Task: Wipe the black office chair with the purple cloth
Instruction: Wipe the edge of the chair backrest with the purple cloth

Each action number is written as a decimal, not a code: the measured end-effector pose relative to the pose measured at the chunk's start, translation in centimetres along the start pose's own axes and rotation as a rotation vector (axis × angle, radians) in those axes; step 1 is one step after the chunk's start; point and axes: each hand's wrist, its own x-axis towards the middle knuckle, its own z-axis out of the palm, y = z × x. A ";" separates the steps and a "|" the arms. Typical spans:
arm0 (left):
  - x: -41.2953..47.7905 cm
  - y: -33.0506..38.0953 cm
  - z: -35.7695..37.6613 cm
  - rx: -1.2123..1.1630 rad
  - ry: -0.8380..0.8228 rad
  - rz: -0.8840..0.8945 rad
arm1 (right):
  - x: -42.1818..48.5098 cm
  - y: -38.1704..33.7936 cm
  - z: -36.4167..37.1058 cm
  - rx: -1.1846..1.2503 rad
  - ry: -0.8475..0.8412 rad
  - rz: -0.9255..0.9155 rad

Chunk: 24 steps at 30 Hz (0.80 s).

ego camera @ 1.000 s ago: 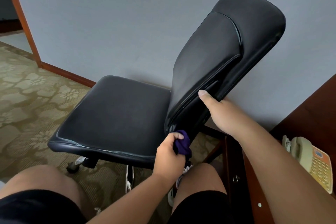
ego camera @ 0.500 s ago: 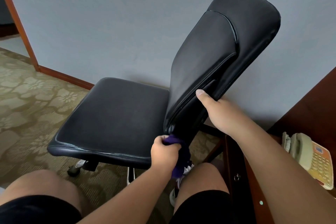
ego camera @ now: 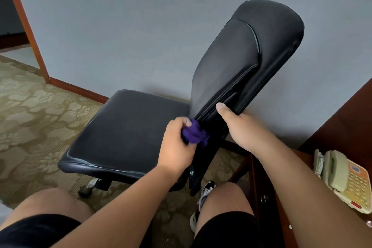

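Your left hand (ego camera: 177, 141) grips the bunched purple cloth (ego camera: 194, 134), pressed against the lower side edge of the black padded office chair (ego camera: 130, 127) where backrest meets seat. Just beyond, your right hand (ego camera: 241, 127) clasps the backrest's edge, thumb on top. Brace firmly with it, then work the cloth into the seam and run it upward along the edge.

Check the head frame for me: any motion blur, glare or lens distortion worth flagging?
Head view: light is soft and even, with only a dull sheen on the black office chair and a faint shadow on the wall. The left hand and purple cloth look slightly motion-smeared, while the right hand is sharp. Wide-angle lean shows on the door frame.
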 end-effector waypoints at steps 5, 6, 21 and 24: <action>-2.6 -6.3 -1.6 0.242 -0.090 -0.384 | 0.0 0.0 -0.1 0.042 -0.021 -0.008; -3.0 -7.0 -1.9 0.242 -0.083 -0.422 | 0.0 0.1 0.0 0.042 -0.024 -0.012; 1.1 0.5 -0.4 0.176 -0.025 0.100 | 0.1 0.3 0.2 0.020 -0.020 0.024; -0.2 -2.9 -0.3 0.275 -0.054 -0.063 | 0.0 0.3 0.2 0.037 -0.033 0.024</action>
